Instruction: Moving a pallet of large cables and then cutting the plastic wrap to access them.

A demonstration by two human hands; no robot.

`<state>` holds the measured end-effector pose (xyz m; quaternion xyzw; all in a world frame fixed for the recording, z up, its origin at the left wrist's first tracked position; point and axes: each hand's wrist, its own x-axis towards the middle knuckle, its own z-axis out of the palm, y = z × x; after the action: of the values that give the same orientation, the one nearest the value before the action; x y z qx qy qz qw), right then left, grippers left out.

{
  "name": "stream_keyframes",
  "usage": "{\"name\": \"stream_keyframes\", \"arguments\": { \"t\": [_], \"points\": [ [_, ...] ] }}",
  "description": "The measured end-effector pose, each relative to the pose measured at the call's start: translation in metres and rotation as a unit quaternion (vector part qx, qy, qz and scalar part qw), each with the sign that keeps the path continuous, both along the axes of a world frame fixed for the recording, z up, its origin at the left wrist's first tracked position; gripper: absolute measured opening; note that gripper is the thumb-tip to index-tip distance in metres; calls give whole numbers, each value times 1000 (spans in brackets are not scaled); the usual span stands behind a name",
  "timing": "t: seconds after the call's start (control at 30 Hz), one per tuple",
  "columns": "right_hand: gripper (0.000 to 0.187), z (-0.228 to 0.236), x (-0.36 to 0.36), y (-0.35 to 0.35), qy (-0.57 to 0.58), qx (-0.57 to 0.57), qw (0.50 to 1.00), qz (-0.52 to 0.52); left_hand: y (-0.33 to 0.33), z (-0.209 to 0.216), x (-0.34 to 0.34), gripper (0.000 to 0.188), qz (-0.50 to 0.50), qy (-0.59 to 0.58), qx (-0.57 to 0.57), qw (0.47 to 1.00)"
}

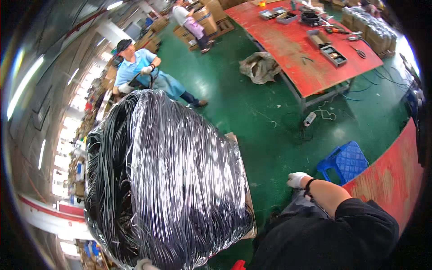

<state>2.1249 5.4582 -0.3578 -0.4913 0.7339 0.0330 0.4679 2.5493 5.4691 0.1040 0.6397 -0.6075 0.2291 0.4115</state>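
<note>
A big coil of black cable [180,180], bound in shiny clear film, fills the left and middle of the view on a flat cardboard or wooden base [246,211]. At the lower edge a small part of my left hand [145,264], in a pale glove, is against the near side of the coil; its fingers are hidden. My right hand [297,180], in a white glove, hangs by my leg, apart from the coil, with fingers curled in and nothing visible in them. It is nearest to a blue plastic stool [344,161].
Beyond the coil a person in a light blue shirt [139,58] grips a dark handle. A red table [310,67] bears trays and tools, with a sack [260,67] beside it. Another red tabletop [391,175] curves at right. A power strip [309,118] lies on the green floor.
</note>
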Motion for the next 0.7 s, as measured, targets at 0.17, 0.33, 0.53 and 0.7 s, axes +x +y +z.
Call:
{"name": "stream_keyframes", "arguments": {
  "t": [0.17, 0.33, 0.53, 0.7],
  "points": [
    [50, -14, -120, 31, 15, -20, 992, -127, -72, -42, -111, 35, -195, -58, 137, 969],
    [44, -21, -235, 94, 76, -12, 927, -367, -191, -199, -167, 43, -219, -82, 500, 834],
    [44, -52, -275, 176, 89, 9, 835, -542, -277, -383, -229, 55, -291, -183, 692, 635],
    [49, -68, -261, 197, 42, 81, 794, -602, -324, -475, -300, 59, -298, -168, 762, 550]
  ]
}}
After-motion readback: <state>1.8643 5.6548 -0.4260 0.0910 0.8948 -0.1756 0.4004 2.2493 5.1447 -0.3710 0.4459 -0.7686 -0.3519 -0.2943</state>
